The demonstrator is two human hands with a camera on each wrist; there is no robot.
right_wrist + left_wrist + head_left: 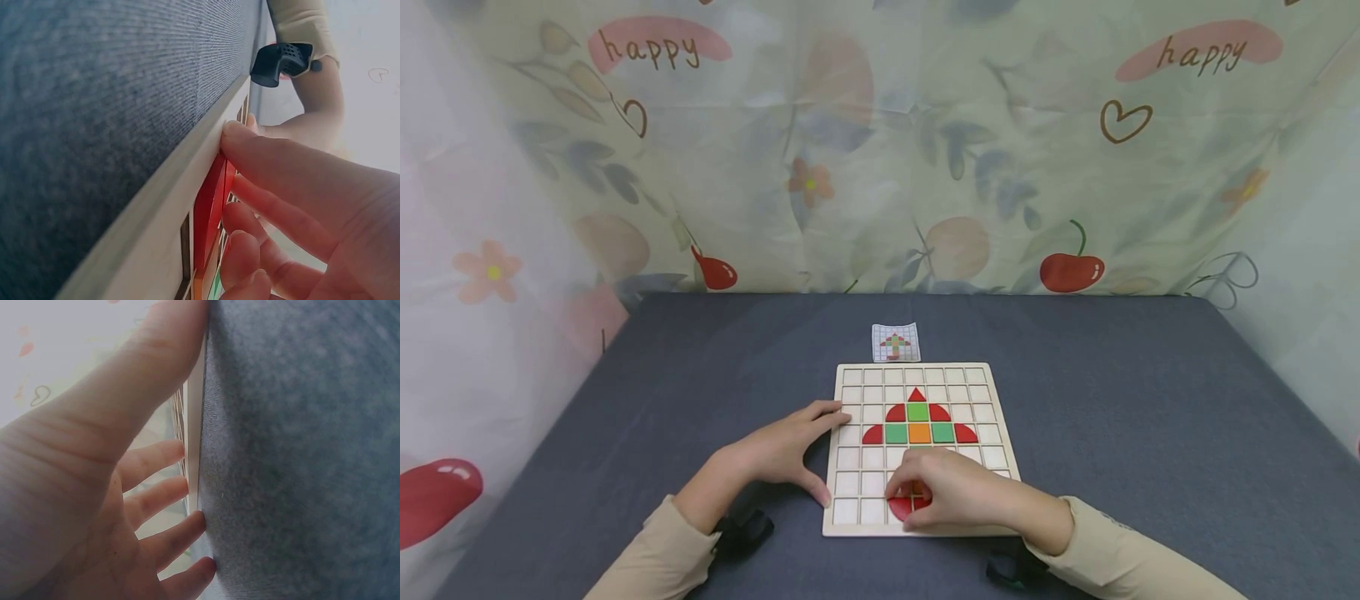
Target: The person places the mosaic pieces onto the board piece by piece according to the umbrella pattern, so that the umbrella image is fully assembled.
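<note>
A wooden grid board (846,510) with white squares lies on the table. My left hand (778,450) rests at its left edge, fingers spread, with the thumb low on the rim and fingertips on the upper left side. Over the lower middle of the board, my right hand (958,487) pinches a red quarter-circle tile (898,508) between thumb and index finger in the bottom row. Another red tile (920,502) sits right beside it. Higher up are a red triangle tile (916,395), green tiles (917,412), an orange tile (919,433) and several red quarter-circles. My right hand hides part of the pattern.
A small card (896,342) printed with a similar coloured pattern lies just behind the board. Dark grey cloth (715,350) covers the table. A printed curtain (880,208) hangs behind and along both sides.
</note>
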